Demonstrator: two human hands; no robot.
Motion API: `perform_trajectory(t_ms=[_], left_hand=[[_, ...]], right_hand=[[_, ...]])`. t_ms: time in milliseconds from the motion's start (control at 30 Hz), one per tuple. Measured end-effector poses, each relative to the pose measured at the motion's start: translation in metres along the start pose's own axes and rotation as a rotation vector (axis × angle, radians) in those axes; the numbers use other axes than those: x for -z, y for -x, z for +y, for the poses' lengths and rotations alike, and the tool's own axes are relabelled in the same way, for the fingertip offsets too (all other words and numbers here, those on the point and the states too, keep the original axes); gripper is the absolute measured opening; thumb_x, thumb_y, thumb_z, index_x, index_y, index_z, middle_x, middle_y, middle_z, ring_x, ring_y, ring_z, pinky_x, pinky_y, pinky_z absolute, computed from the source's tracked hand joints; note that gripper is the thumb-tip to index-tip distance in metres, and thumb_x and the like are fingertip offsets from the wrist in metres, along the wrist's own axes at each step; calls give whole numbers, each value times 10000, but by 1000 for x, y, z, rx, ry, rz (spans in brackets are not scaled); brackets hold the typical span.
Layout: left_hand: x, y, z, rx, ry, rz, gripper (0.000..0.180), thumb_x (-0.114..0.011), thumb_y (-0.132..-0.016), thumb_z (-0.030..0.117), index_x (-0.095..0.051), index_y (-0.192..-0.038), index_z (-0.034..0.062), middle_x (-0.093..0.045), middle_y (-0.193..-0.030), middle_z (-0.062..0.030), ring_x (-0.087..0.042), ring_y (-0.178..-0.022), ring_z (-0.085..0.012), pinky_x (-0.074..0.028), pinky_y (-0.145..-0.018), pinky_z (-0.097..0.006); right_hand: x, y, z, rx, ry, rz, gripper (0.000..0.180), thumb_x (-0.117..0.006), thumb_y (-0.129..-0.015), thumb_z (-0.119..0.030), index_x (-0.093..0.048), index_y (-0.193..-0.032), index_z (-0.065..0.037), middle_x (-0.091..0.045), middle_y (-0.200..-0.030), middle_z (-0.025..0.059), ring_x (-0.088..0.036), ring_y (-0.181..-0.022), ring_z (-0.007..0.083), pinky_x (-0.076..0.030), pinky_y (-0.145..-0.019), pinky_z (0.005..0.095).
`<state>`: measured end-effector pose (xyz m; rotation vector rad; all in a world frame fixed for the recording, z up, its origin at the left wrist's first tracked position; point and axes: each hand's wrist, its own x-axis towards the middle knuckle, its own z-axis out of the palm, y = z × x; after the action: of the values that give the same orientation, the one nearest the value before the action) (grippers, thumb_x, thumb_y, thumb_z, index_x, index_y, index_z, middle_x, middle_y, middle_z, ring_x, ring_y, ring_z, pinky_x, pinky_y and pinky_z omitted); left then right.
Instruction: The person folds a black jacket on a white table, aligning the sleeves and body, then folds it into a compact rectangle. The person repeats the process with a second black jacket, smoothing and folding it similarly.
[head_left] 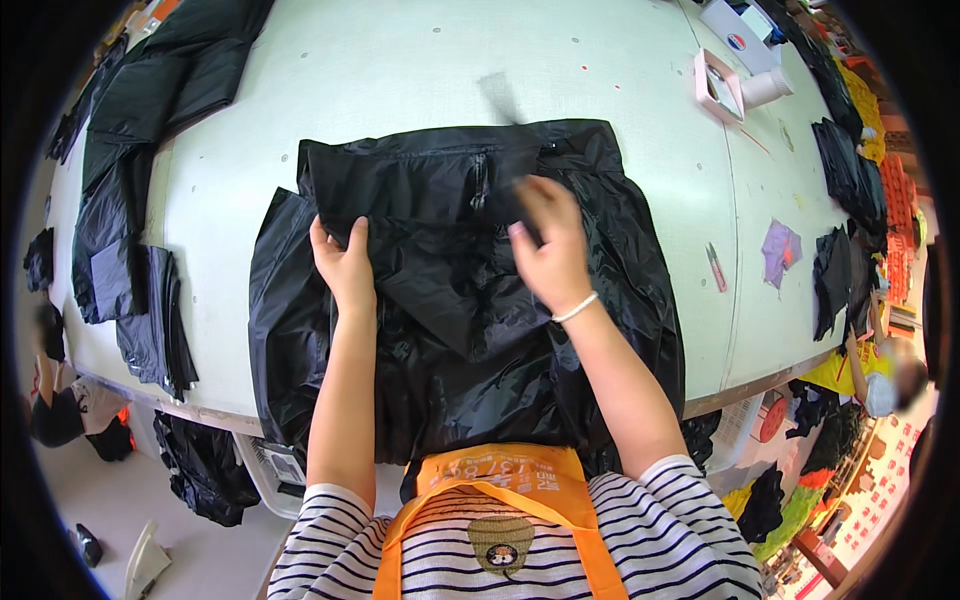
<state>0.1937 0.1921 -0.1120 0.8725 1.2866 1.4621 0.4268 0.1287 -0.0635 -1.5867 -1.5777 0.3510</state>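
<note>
A glossy black garment (440, 290) lies spread on the table in front of me, its near part hanging over the front edge. My left hand (343, 262) is closed on a fold of it at the left, thumb and fingers on the fabric. Over its right half, my right hand (550, 245) is curled and smeared by motion, with something dark and blurred between thumb and fingers. A dark, see-through smear of a strip (497, 97) shows beyond the garment's far edge, above that hand. A short zipper-like seam (478, 180) runs near the garment's middle.
Black folded garments (130, 190) are piled along the left side of the pale table (400, 60). To the right are a pink tray (718, 88), a white cup (766, 88), small snips (716, 268) and a purple scrap (780, 252). Other people sit at both sides.
</note>
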Motion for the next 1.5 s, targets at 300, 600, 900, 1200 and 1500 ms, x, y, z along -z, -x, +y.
perform_trajectory(t_ms=[300, 600, 900, 1200, 1500], left_hand=[[-42, 28, 14, -522, -1043, -855, 449, -637, -784, 125, -580, -1230, 137, -616, -824, -84, -620, -676, -285, -509, -595, -369], [-29, 27, -30, -720, -1388, -987, 528, -555, -783, 141, -521, -1309, 155, -552, -824, -57, -622, -666, -201, -511, -540, -334], [-27, 9, -16, 74, -785, -1021, 446, -590, -846, 287, -578, -1220, 45, -584, -934, -133, -607, -873, -293, -488, -766, -372], [-12, 45, -6, -763, -1064, -1149, 453, -733, -705, 255, -612, -1104, 80, -598, -1103, -59, -529, -1071, -236, -412, -932, -375], [-27, 3, -19, 69, -709, -932, 142, -707, -778, 133, -685, -857, 16, -667, -783, -118, -632, -732, -253, -488, -667, -333]], right_hand=[[-54, 36, 26, -44, 328, -563, 515, -584, -851, -390, -576, -1180, 6, -250, -1482, 234, -124, -1410, 376, -100, -1128, 516], [33, 50, -5, 283, 118, -791, 729, -773, -677, -369, -504, -1300, -104, -491, -1305, 158, -434, -1234, 342, -330, -1051, 453], [-20, 26, 26, -443, 35, -581, 250, -645, -821, -274, -639, -779, -28, -615, -703, 188, -604, -717, 371, -484, -646, 423], [-37, 12, 36, -411, 332, -625, 323, -673, -778, -332, -660, -827, -13, -652, -741, 187, -629, -691, 375, -494, -648, 464], [-36, 33, 25, 49, 129, -418, 254, -683, -798, -304, -625, -889, -74, -611, -795, 89, -604, -750, 293, -469, -685, 377]])
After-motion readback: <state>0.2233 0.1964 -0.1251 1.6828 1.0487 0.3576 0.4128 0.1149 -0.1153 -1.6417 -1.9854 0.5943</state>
